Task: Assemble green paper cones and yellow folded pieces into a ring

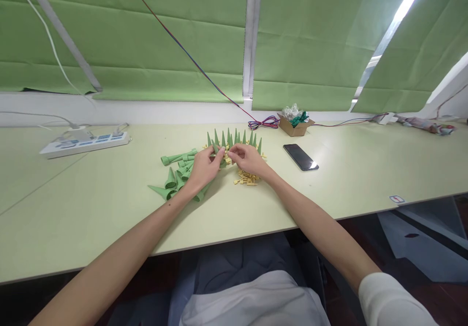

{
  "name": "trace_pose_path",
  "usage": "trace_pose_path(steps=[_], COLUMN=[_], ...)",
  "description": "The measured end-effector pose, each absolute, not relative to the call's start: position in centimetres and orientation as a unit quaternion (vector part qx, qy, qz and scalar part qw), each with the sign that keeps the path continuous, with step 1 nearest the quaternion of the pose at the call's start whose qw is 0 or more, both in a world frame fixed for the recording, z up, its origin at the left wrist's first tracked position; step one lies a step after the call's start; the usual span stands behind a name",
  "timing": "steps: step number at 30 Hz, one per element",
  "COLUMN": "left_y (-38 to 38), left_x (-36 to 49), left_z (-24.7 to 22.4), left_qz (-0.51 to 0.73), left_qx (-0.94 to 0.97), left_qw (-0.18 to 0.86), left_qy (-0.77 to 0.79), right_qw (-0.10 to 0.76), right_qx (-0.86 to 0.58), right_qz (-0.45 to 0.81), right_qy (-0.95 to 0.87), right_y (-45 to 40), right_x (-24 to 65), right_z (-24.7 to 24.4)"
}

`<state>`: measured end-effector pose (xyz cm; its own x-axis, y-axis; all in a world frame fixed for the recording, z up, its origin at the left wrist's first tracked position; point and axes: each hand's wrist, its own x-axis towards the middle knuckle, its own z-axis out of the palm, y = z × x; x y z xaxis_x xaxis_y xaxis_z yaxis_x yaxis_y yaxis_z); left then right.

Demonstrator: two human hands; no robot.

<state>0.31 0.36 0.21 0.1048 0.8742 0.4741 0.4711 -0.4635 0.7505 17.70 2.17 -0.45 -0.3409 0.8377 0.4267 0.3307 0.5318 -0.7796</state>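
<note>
My left hand (pixel 205 167) pinches a green cone (pixel 215 146) between thumb and fingers above the tabletop (pixel 329 189). My right hand's (pixel 250 160) fingers are narrowed just beside it, contents unclear to me, near the pile of yellow pieces (pixel 248 177).

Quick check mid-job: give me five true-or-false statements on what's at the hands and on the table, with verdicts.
1. The left hand holds a green cone. True.
2. The phone lies to the left of the right hand. False: it lies to the right.
3. Loose yellow pieces lie on the table. True.
4. The power strip is black. False: it is white.
5. Several upright cones stand beyond the hands. True.
</note>
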Motion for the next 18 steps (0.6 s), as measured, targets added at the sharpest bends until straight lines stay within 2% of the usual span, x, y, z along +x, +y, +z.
trace_pose_path(steps=[7,18], left_y=[0.29,0.21], left_x=[0.36,0.28], left_z=[0.20,0.08], left_qz=[0.472,0.444], left_qx=[0.718,0.758], left_qw=[0.207,0.139], left_qy=[0.467,0.456], right_qw=[0.422,0.385], right_qx=[-0.378,-0.426], right_qz=[0.316,0.215], right_qy=[-0.761,-0.790], right_y=[2.04,2.08], right_x=[17.68,17.72], right_z=[-0.44,-0.25])
